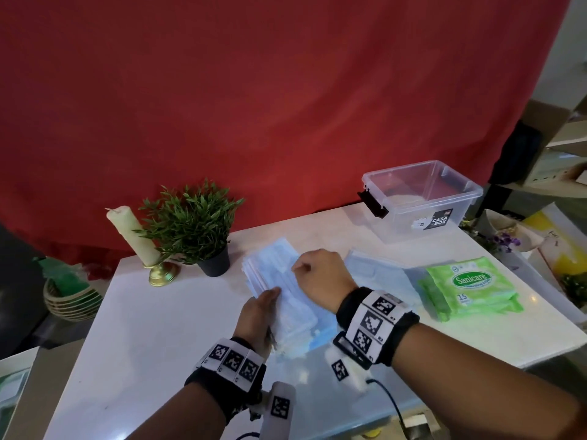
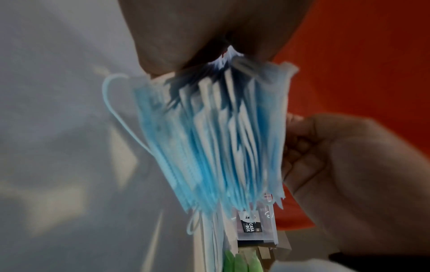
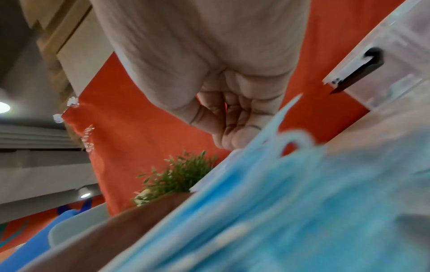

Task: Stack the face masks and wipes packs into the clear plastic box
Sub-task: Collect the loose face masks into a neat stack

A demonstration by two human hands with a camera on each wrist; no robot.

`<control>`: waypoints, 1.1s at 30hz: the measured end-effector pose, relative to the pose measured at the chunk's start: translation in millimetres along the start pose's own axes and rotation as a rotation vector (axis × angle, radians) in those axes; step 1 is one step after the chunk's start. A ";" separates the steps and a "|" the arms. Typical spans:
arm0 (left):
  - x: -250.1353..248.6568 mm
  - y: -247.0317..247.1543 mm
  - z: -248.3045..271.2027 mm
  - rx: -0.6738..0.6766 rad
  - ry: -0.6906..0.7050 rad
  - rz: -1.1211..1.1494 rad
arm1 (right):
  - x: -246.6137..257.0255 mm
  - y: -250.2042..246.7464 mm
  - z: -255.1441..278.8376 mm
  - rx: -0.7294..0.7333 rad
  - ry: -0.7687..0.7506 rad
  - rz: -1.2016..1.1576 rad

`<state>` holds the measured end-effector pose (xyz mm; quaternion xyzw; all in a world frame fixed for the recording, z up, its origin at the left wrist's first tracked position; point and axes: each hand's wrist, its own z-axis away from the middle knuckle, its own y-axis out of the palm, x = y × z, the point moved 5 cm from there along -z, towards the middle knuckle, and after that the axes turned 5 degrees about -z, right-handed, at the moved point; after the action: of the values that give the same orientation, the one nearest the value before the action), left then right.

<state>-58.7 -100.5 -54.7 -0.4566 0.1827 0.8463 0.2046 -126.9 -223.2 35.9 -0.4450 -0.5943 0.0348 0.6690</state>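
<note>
Both hands, left hand (image 1: pixel 259 315) and right hand (image 1: pixel 320 274), pinch the face masks (image 1: pixel 279 290); clear plastic box (image 1: pixel 422 198) holds nothing (wipes packs (image 1: pixel 470 287) wait untouched).

Dim, soft light; both wrist views blurred.

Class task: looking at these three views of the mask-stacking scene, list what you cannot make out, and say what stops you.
- Mask count in the blue stack: head view, hands cover it; wrist views blurred.
- Right hand grip: fingers hidden beneath it in the head view.
- Wipes pack small print: too small.
- Clear box floor: glare, unclear.
</note>
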 end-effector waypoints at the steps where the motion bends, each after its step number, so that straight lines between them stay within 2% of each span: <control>1: 0.4 -1.7 -2.3 -0.007 0.000 0.011 | -7.4 -11.0 -4.0 -0.046 0.029 -0.017; 3: 2.9 -4.7 -7.4 -0.028 -0.008 0.027 | -30.0 -29.0 -15.4 -0.074 0.119 -0.011; 9: 6.2 0.7 -15.3 0.016 -0.021 0.005 | -109.9 -51.8 -41.0 0.089 0.441 0.242; 17: 14.1 9.6 -26.9 0.030 -0.034 0.023 | -159.9 -51.2 -46.4 0.159 0.674 0.558; 23: 13.9 10.5 -27.9 0.033 -0.031 0.041 | -169.2 -55.3 -45.1 0.138 0.689 0.552; 29: 13.7 9.1 -26.6 0.037 -0.029 0.054 | -157.5 -54.1 -46.6 0.142 0.568 0.625; 33: 15.4 3.7 -27.4 0.027 -0.029 0.048 | -144.2 -49.8 -46.9 0.132 0.527 0.472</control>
<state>-49.2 -114.5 -81.4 -0.4369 0.2021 0.8551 0.1928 -154.2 -362.1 -37.8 -0.5196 -0.2786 0.1106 0.8001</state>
